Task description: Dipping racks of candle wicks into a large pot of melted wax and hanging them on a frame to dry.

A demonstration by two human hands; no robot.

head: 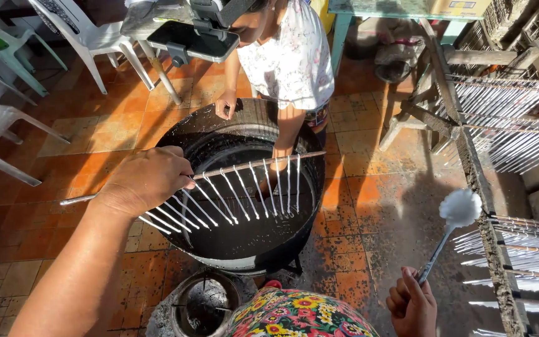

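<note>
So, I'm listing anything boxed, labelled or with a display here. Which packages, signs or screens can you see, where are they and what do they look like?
Cardboard box: top right, on the pale green table; brown, rectangular, with a small pale label on its side.
Phone: top centre, clamped on a dark mount in front of the other person; flat, dark rectangle, screen dark.
No signs in view.

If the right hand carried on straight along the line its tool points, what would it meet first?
The right hand aims its white-headed tool up and right. Past the head, the wooden drying rack of hanging white candles looks first in line, though depth is unclear.
</note>
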